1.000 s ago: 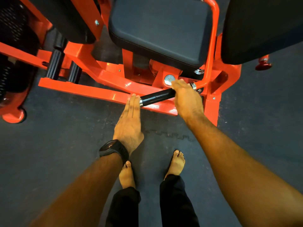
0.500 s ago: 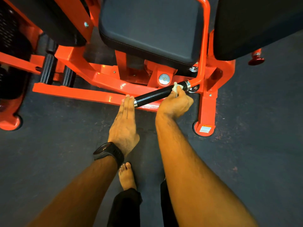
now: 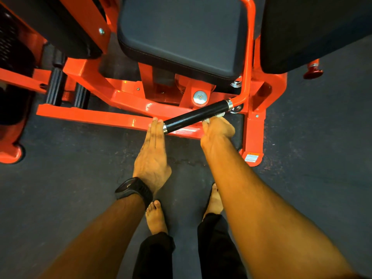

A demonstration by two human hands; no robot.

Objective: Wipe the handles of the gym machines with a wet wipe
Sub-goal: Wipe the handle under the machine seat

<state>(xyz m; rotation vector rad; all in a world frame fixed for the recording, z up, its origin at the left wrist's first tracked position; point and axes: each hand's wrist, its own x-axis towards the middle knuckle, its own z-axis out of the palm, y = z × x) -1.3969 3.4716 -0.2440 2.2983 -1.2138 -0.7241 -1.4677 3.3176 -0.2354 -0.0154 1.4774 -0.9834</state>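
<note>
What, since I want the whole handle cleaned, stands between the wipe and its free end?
Nothing visible. The handle is bare from the wipe in the right hand to its free end, where straight fingers of the left hand touch it.

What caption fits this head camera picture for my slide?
Right hand presses a wet wipe against the black handle while the flat left hand touches its free end.

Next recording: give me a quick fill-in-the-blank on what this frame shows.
The right hand holds a white ____ against the black handle.
The wristwatch sits on the ____ wrist.
The machine frame is painted ____.
The person's feet are ____.
Missing: wet wipe; left; orange; bare.
</note>
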